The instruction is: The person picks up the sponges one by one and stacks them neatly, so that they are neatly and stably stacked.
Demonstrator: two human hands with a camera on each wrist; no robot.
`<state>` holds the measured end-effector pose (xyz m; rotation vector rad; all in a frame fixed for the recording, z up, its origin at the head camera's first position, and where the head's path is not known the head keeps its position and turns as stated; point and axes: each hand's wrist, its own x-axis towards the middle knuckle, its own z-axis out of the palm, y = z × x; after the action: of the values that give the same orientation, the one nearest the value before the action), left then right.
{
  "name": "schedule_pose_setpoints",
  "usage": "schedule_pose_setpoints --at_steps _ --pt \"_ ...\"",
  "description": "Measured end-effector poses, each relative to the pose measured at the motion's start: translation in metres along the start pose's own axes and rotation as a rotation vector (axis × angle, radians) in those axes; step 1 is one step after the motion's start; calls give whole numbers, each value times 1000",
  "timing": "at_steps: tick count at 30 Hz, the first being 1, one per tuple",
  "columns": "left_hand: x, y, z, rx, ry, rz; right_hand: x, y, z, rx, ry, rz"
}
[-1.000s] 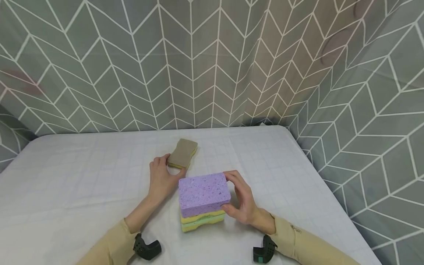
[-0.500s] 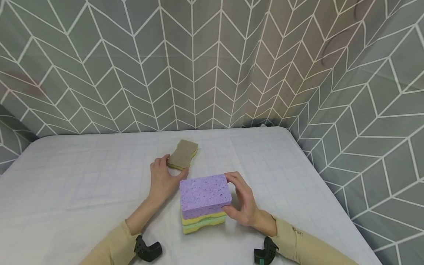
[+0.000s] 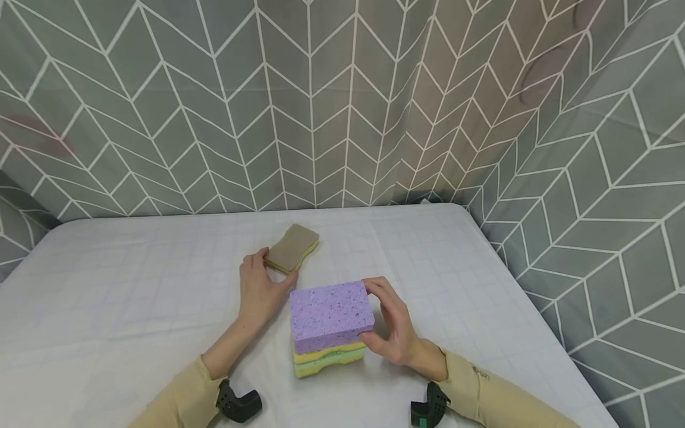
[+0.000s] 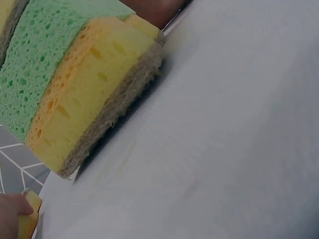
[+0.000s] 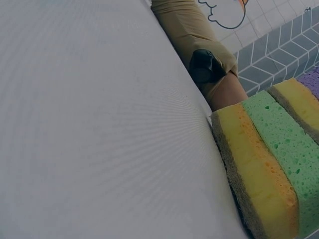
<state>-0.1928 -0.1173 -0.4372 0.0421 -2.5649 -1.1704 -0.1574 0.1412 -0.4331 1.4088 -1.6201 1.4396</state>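
Note:
A purple sponge (image 3: 332,315) tops a stack of sponges at the middle of the table. My right hand (image 3: 393,324) holds its right end, thumb at the near side and fingers at the far corner. Beneath it, the right wrist view shows a yellow sponge with a grey-brown scouring layer, then a green sponge (image 5: 284,144), then another yellow scouring sponge (image 5: 254,174) at the bottom. Behind the stack, a scouring sponge (image 3: 291,246) lies brown side up. My left hand (image 3: 262,291) pinches its near left end between thumb and fingers.
A white cloth covers the table (image 3: 134,285). Patterned grey curtains (image 3: 321,107) hang along its far and right sides. Black wrist devices (image 3: 239,402) sit at both sleeve cuffs, low over the near part of the table.
My left hand has shifted slightly left, swinging the near end of the scouring sponge left with it. My right hand and the stack have stayed put.

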Motion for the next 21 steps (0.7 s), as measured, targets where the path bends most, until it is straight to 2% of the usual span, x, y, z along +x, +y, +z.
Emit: schedule_pose_setpoints --at_steps 6,15,21 --pt "2 0 -1 -29 31 8 1 1 0 -3 0 -1" --pt "2 4 -4 -114 27 -25 0 1 -2 -4 5 0" --pt "0 9 -7 -168 39 -12 0 0 -3 -1 3 3"
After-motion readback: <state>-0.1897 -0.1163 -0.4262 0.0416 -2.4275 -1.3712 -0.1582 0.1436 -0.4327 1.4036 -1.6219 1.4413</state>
